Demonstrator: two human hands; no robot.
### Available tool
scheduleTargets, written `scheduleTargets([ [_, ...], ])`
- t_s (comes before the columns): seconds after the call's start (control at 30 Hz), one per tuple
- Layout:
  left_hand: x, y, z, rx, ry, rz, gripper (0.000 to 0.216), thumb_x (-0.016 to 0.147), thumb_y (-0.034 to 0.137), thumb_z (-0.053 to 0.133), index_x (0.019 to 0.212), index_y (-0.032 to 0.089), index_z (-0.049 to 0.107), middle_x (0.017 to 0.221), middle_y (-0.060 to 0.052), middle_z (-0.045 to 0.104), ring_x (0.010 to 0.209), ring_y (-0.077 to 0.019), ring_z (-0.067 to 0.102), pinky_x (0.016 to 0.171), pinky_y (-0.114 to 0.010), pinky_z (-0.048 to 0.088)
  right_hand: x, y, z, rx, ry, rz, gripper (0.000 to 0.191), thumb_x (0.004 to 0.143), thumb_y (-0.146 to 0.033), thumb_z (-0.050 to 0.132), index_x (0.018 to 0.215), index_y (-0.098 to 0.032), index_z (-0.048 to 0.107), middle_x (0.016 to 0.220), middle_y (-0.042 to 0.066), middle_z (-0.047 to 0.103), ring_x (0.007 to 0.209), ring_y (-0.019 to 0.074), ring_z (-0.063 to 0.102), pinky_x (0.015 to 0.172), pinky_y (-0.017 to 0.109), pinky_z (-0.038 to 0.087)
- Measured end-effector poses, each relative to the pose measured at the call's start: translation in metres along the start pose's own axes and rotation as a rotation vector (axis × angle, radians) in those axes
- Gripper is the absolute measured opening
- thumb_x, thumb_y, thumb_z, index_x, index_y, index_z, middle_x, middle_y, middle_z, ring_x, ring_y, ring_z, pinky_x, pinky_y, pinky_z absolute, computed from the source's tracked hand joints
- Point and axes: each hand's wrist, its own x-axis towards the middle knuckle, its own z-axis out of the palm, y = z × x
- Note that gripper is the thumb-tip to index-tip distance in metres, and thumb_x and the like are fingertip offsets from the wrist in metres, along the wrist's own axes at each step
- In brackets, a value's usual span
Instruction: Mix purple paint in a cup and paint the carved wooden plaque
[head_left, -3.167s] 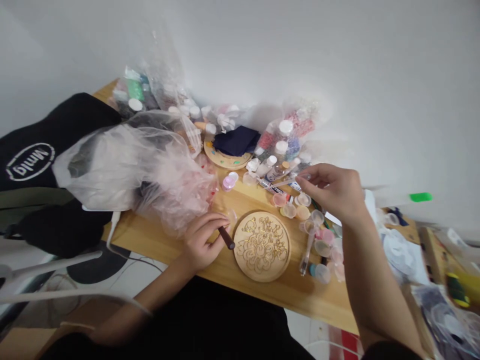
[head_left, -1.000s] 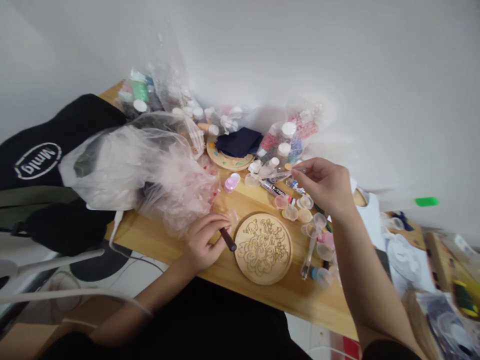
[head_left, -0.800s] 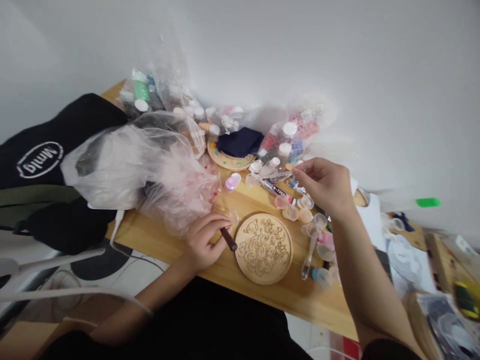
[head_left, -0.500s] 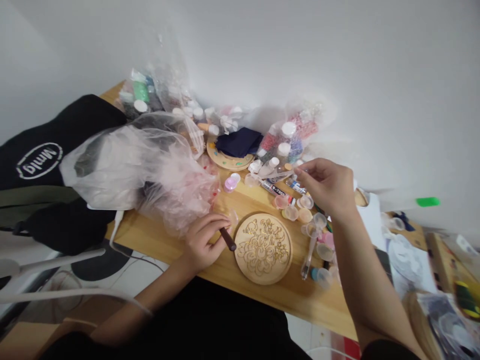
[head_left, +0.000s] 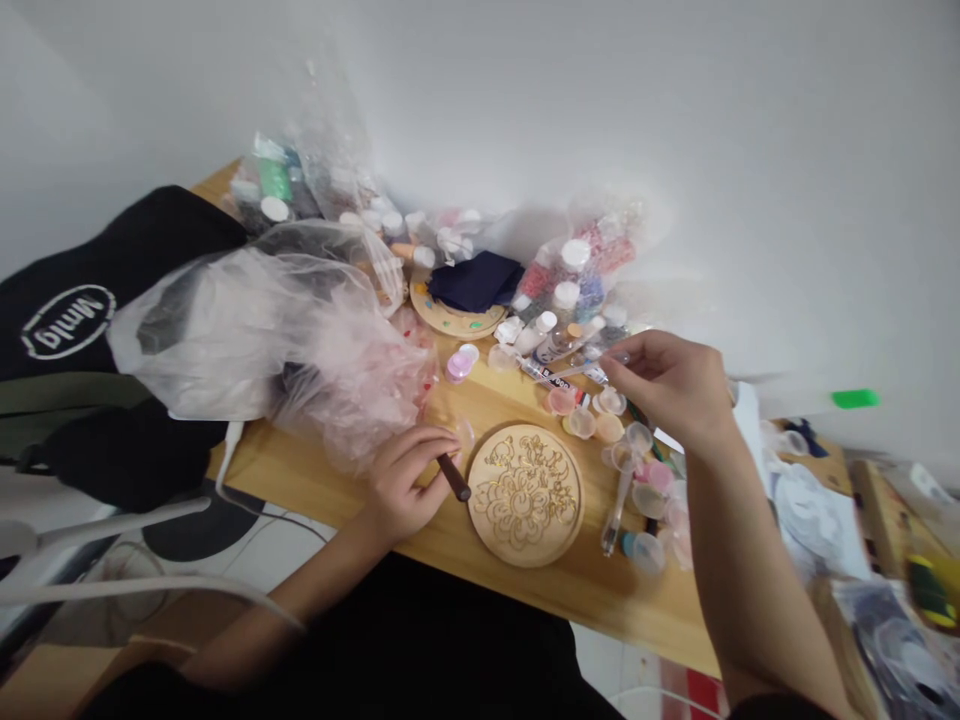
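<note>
My left hand (head_left: 411, 480) rests at the near side of the table, its fingers closed round a dark brown rod (head_left: 454, 478) that points down to the right. Close by its fingertips is a small clear cup (head_left: 466, 433), partly hidden. Just right of the rod's end lies a round wooden board (head_left: 526, 495) with a raised golden flower outline. My right hand (head_left: 664, 385) is up over the small cups, pinching a thin translucent plastic stick (head_left: 574, 371) that points left above a glue tube (head_left: 561, 381). Its exact kind is unclear.
Several small cups (head_left: 609, 428) of pale colours cluster right of the board, beside a clear pen-like tool (head_left: 616, 515). Plastic bags (head_left: 300, 330) fill the left. Behind stand bottles (head_left: 576, 255) and dark blue cloth (head_left: 476, 282) on another wooden disc (head_left: 448, 319).
My right hand has moved slightly right and down with the translucent stick, drawing it away from a small cup. My left hand keeps its hold on the brown rod. The view has shifted a little.
</note>
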Motion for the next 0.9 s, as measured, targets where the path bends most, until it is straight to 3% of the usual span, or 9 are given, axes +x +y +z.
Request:
scheduleTargets([
  [0.43, -0.001, -0.002, 0.001, -0.008, 0.01, 0.004, 0.016, 0.083, 0.006, 0.066, 0.095, 0.017, 0.067, 0.092, -0.007, 0.072, 0.087, -0.0182, 0.072, 0.078, -0.03, 0.06, 0.002, -0.006, 0.002, -0.115, -0.036, -0.076, 0.015, 0.075, -0.032, 0.064, 0.065, -0.021, 0.066, 0.047, -0.002, 0.058, 0.043, 0.0124, 0.052, 0.048, 0.026, 0.038],
  [0.9, 0.0, -0.001, 0.0, 0.0, 0.001, 0.012, 0.015, 0.084, 0.006, 0.066, 0.095, 0.017, 0.067, 0.092, -0.007, 0.072, 0.087, -0.018, 0.072, 0.078, -0.03, 0.061, 0.003, -0.015, 0.003, -0.268, -0.086, -0.173, 0.016, 0.076, -0.027, 0.062, 0.062, -0.02, 0.065, 0.055, 0.001, 0.066, 0.051, 0.0142, 0.058, 0.053, 0.025, 0.037],
])
